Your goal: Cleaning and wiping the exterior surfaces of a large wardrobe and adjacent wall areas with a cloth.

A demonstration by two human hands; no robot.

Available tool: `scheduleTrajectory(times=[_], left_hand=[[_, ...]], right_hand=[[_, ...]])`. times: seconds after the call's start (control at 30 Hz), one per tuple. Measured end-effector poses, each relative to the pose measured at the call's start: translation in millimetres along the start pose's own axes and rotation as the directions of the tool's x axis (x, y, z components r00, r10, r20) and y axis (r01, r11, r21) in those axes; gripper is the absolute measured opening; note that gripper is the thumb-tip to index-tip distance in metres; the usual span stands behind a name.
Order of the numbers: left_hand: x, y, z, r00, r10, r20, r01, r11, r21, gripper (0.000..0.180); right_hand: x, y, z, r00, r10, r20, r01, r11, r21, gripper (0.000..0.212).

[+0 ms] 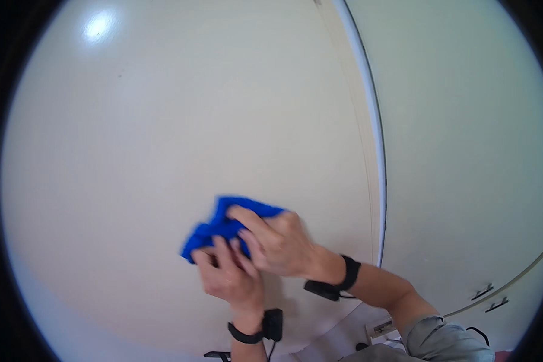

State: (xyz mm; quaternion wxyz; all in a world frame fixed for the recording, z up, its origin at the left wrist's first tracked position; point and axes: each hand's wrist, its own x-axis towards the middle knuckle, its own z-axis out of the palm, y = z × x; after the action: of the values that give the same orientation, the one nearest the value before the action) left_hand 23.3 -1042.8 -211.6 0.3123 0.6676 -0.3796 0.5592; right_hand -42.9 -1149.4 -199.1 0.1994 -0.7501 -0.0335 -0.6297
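A bunched blue cloth (228, 228) lies against a broad cream-white surface (163, 133), low of the picture's middle. My left hand (229, 277) grips its lower left part, with the fingers bent into the folds. On the cloth's right side, my right hand (280, 244) has its fingers curled over the fabric. Both hands sit close together and their fingertips nearly meet. Folds of the cloth hide some of the fingertips. Each wrist wears a black strap with a small black box and a cable.
A pale raised edge strip (374, 133) runs down the right side of the surface. Beyond it stands a cream panel (458, 133), with two dark handles (489, 298) at the lower right. A bright light reflection shows at the upper left.
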Motion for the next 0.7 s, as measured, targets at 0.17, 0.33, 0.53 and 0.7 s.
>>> scheduleTrajectory(times=[0.17,0.33,0.53,0.7], left_hand=[[156,6,17,0.983,0.059,-0.172,-0.054,0.998,0.03,0.026],[193,91,75,0.978,0.199,-0.066,-0.201,0.979,-0.023,0.011],[135,111,102,0.919,0.38,0.108,-0.352,0.911,-0.214,0.014],[79,59,62,0.96,0.165,0.226,-0.129,0.977,-0.168,0.022]], right_hand=[[154,-6,-12,0.981,-0.05,-0.185,0.049,0.999,-0.009,0.03],[157,72,-74,0.9,0.29,-0.325,-0.244,0.954,0.176,0.034],[68,119,-67,0.776,0.457,-0.435,-0.395,0.889,0.231,0.036],[35,66,-28,0.88,0.343,-0.328,-0.346,0.937,0.052,0.042]])
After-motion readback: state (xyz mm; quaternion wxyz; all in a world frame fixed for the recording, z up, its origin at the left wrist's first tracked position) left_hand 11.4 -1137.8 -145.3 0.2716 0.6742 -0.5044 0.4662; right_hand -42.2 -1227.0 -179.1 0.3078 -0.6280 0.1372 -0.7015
